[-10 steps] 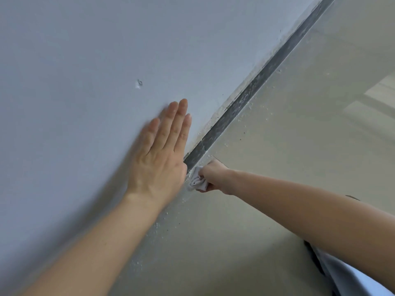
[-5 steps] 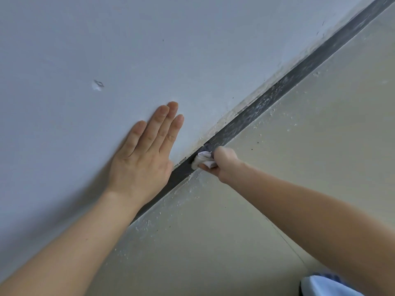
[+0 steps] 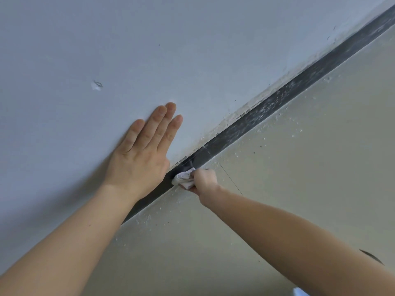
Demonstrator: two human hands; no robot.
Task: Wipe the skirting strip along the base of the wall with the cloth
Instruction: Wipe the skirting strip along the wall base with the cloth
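Right hand [image 3: 204, 178] is curled round a small bunched white cloth [image 3: 183, 178], fingers closed on it. It presses the cloth vs. the dark skirting strip [image 3: 277, 103] at the base of the wall [image 3: 192, 50]. The cloth is wadded, prob. so a firm pad meets the strip's narrow face w/o spilling onto the floor [image 3: 310, 178].

Left hand [image 3: 140, 161] lies flat on the wall just above the strip, 4 fingers straight and together, holding nothing. It looks like a brace, taking body weight while the person leans low. The 2 hands sit near each other, w/ the cloth just beside the heel of the left hand.

The strip section nearer the person, below the left wrist, looks clean and evenly dark. The stretch beyond the cloth, toward top right, is streaked w/ pale dust, so most of the visible run is judged not yet done. White specks [image 3: 277, 119] dot the floor along the strip's edge. A small chip [image 3: 97, 85] marks the wall.
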